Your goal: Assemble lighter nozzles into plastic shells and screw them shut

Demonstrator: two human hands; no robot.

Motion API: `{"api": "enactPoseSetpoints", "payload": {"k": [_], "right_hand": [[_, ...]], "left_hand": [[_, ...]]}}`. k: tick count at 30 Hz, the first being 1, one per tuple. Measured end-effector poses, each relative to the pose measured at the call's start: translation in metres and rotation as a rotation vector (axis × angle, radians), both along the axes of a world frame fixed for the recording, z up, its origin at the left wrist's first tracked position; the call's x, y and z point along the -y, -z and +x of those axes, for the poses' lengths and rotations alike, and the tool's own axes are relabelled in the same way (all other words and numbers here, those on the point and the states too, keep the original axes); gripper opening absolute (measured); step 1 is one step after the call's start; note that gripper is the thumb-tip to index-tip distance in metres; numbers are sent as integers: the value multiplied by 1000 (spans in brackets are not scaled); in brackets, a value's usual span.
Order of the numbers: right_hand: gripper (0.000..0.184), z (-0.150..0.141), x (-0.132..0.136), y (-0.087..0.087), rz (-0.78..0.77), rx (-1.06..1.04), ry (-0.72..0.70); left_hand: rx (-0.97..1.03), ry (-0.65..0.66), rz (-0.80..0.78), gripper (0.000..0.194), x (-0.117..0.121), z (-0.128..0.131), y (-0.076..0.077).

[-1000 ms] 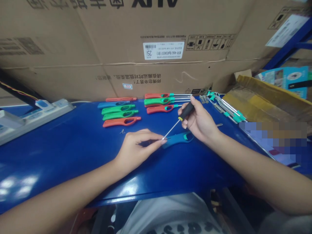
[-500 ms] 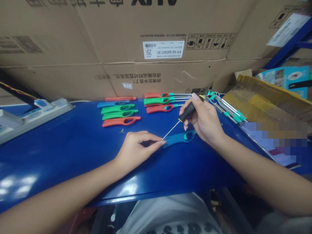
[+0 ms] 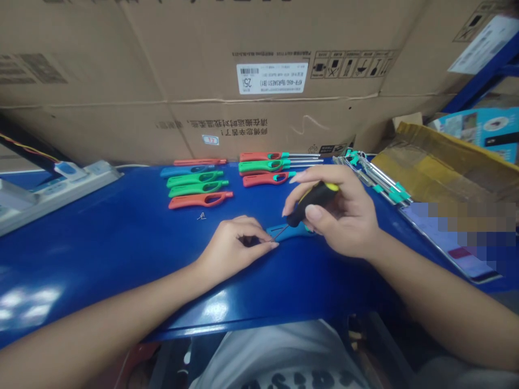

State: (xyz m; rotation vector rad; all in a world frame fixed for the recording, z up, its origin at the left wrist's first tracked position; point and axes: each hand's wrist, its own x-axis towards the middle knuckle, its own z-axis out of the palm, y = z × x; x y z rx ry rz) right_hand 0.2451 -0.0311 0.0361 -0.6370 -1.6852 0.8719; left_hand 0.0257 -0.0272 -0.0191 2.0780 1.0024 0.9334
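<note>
My right hand (image 3: 340,216) is closed round a black-and-yellow screwdriver (image 3: 310,202), its thin shaft pointing down-left at a blue lighter shell (image 3: 290,231) lying on the blue table (image 3: 121,243). My left hand (image 3: 235,246) rests on the table with thumb and forefinger pinched at the shell's left end, right by the screwdriver tip. What the pinch holds is too small to make out. Most of the blue shell is hidden under my right hand.
Red, green and blue lighter shells (image 3: 197,186) lie in rows at the back, with assembled lighters (image 3: 275,167) beside them. Metal tubes with teal tips (image 3: 373,175) lie at right. A white power strip (image 3: 52,186) sits at left. Cardboard boxes (image 3: 259,81) wall the back.
My right hand has come down and leftward, tilting the screwdriver flatter and covering more of the blue shell. The left hand has stayed put.
</note>
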Motion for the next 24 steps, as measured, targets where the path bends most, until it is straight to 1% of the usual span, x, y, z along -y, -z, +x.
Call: {"api": "enactPoseSetpoints", "payload": {"k": [2,4,6,10,13,14,16,18,20,24], "right_hand": [[38,2,1,-3,-31,47,-77],[48,3,1,-4,-32,74,-110],[54,3,1,-1,1,73,-93],[53,-2,0,12,124,37,-34],[52,-7,-1,18,81,22,-7],[51,-8,-1,18,61,1,27],[49,-9,-2,18,30,-55,115],[49,-9,-3,16,4,-89,165],[52,-8,-4,16,-16,-96,159],[52,-7,-6,20,-37,-68,128]], "left_hand": [[17,-1,-6,7,-1,1,1],[24,10,-18,8,-1,1,1],[29,33,-17,7,0,2,1],[28,77,16,6,0,2,-1],[-3,75,43,9,-2,0,-1],[-19,68,55,14,-3,-1,-1],[-65,67,88,33,-6,-4,-1],[-128,83,120,51,-9,-6,0],[-183,108,150,54,-11,-6,3],[-216,137,201,47,-11,-6,9]]}}
